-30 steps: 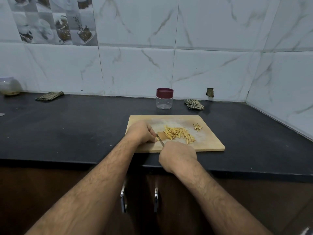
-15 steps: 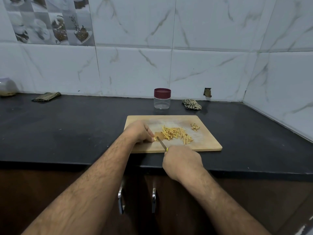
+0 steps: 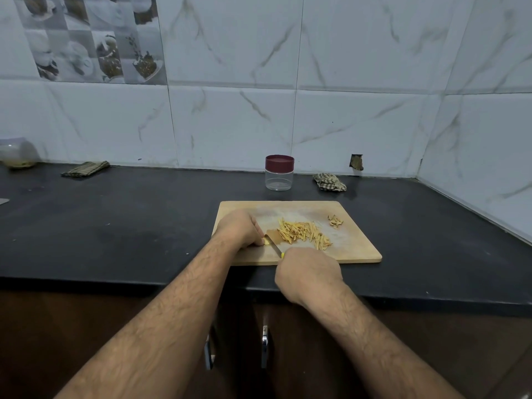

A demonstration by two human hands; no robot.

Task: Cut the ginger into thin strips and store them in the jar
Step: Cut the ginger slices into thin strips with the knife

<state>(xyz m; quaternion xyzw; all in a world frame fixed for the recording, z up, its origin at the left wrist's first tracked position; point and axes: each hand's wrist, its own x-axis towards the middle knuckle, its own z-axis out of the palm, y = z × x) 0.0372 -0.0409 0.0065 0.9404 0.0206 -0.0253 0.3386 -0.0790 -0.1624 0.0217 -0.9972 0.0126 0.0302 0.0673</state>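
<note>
Black table runs wall to wall, left end cut off by the frame; wide bare stretch on its left half, narrower strip to the right up to the corner wall. Dark cabinet doors below the near edge, two handles partly seen between the forearms. Wooden cutting board sits right of centre, its near edge close to the table's near edge, bare wood at its right and far sides. Left hand is curled knuckles-up on the board's left part, fingertips pressing down a small pale ginger piece, mostly hidden under the fingers, only a yellow sliver shows. Right hand is a closed fist round the knife handle; handle hidden except a yellow bit at the fist, blade angled far-left with its tip beside the left fingertips, just touching or nearly touching the piece, cannot tell. Ginger strips lie in a loose heap mid-board, just right of the blade. Small scrap pile, probably peel, hard to make out, far right on the board, apart from the heap. Jar, clear with maroon lid on, stands upright beyond the board near the wall. Crumpled checked cloth right of the jar; folded cloth far left; blurry rounded container at the far-left edge, cut off.
</note>
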